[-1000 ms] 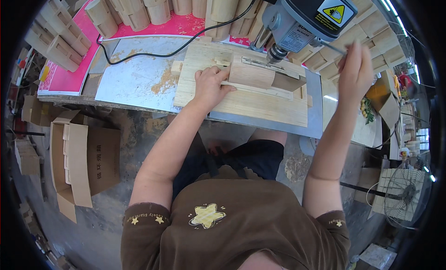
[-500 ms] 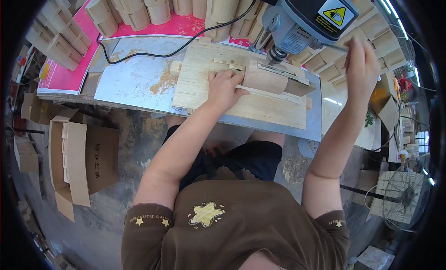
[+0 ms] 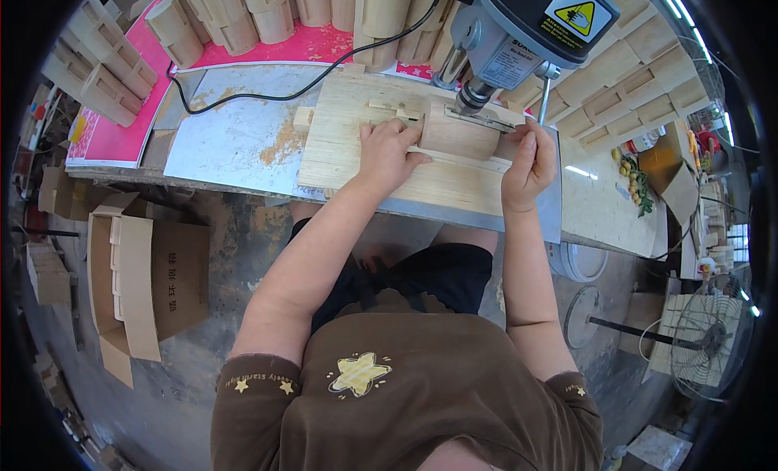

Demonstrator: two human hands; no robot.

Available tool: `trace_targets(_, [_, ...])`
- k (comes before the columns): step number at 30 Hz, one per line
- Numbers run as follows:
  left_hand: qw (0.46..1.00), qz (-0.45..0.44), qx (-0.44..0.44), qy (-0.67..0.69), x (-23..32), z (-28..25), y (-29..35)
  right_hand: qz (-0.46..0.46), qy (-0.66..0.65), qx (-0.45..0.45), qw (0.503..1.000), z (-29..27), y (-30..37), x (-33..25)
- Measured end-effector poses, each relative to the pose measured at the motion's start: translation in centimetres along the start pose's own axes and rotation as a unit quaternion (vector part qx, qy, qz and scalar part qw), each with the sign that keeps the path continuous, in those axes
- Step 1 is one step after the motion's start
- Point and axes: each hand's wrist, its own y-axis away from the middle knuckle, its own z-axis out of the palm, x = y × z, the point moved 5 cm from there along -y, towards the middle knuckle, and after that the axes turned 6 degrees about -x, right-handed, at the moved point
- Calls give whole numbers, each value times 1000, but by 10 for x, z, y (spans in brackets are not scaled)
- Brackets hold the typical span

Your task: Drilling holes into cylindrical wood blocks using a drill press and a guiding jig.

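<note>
A pale wooden cylinder (image 3: 459,137) lies on its side in a jig on a wooden board (image 3: 336,139). A thin slotted strip (image 3: 496,123) runs along its top. My left hand (image 3: 389,153) grips the cylinder's left end, fingers bent and thumb by the front rail. Above the cylinder stands a bench drill press (image 3: 519,33); its chuck (image 3: 475,96) is down close to the strip, and whether the bit has entered the wood is hidden. My right hand (image 3: 531,164) is closed round the lower end of the drill press lever (image 3: 545,96), right of the cylinder.
Several wooden cylinders with cut recesses (image 3: 235,21) stand along the back on a pink sheet (image 3: 134,139). More are stacked (image 3: 632,90) at right. A black cable (image 3: 267,98) crosses the bench. An open cardboard box (image 3: 178,268) is at floor left, a fan (image 3: 709,341) at right.
My right hand has come down and left, swinging the lever toward me. The chuck has lowered to the cylinder. My left hand stays at the cylinder's left end.
</note>
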Motion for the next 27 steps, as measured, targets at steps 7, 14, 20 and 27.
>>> trace_targets(7, [1000, -6, 0, -3, -2, 0, 4, 56, 28, 11, 998, -35, -56, -31])
trace_targets(14, [999, -32, 11, 20, 4, 6, -9, 77, 133, -46, 987, -28, -200, 36])
trace_targets(20, [992, -65, 74, 84, -13, 4, 1, 133, -72, -126, 981, -6, -137, 36])
trace_targets(27, [983, -15, 82, 166, -15, -11, 16, 188, 113, -395, 892, -24, 8, 41])
